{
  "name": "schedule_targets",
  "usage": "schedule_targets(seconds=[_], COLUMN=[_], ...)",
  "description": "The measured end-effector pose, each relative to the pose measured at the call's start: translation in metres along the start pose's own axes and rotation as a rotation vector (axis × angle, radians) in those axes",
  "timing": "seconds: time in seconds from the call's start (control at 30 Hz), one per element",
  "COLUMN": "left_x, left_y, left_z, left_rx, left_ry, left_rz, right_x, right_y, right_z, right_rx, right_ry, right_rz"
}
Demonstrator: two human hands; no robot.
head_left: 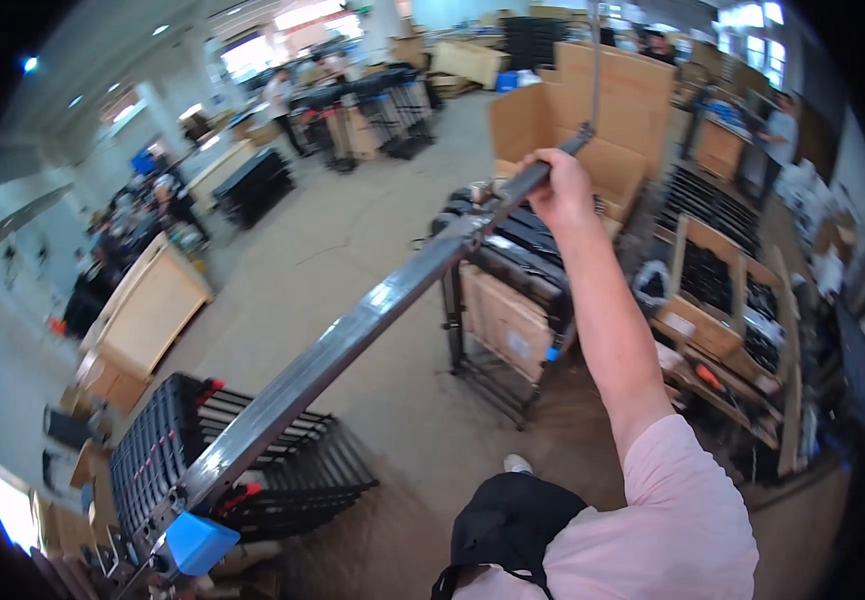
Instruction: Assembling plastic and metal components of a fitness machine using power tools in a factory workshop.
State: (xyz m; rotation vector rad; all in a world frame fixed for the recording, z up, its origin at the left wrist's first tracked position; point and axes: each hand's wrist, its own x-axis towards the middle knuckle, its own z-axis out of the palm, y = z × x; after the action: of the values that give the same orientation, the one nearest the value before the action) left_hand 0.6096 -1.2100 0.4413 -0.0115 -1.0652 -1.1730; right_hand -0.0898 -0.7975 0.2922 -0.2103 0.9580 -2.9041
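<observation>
Right hand: my right hand (559, 188) is stretched out ahead of me, its grip wrapped fully around the far part of a long dark metal bar (352, 335).
Left hand: I can't see it anywhere, so I can't tell what its grip is doing.
Bar position: I see it lifted clear of the floor, running diagonally from lower left, where a blue end cap (198, 543) sits, up to my fist.
Progress: I judge the bar is picked up and in carry, not yet set down on anything; the racks of black frames (167, 445) below and the loaded cart (502, 300) ahead are apart from it.
Cardboard: tall open brown boxes (602, 105) stand beyond my hand.
Labels: a small pale label shows on a flat brown carton on the cart; I can't read it.
Crate: a pale wooden box (147, 310) sits at left.
</observation>
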Motion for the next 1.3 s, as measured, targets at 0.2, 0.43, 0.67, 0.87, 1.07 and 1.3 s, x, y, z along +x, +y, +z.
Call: schedule_targets(seconds=[0.2,0.43,0.67,0.87,1.07,1.3], left_x=[-0.074,-0.247,-0.497,-0.644,-0.706,-0.78], left_y=[-0.178,-0.301,-0.42,-0.477,-0.532,-0.592], left_z=[0.142,0.352,0.517,0.56,0.586,0.609], left_rx=[-0.163,0.303,0.373,0.392,0.618,0.877], left_ry=[-0.239,-0.597,-0.998,-1.183,-1.238,-1.46], left_rz=[-0.284,-0.489,-0.609,-0.879,-0.882,-0.714], right_x=[-0.148,-0.34,-0.433,-0.432,-0.392,-0.403], right_y=[-0.192,-0.346,-0.454,-0.47,-0.461,-0.442], right_z=[-0.191,-0.362,-0.546,-0.655,-0.715,-0.773], right_rx=[-0.21,-0.367,-0.505,-0.566,-0.536,-0.493], right_ry=[0.402,0.824,1.168,1.481,1.505,1.476], right_rz=[-0.361,-0.661,-0.621,-0.426,-0.391,-0.301])
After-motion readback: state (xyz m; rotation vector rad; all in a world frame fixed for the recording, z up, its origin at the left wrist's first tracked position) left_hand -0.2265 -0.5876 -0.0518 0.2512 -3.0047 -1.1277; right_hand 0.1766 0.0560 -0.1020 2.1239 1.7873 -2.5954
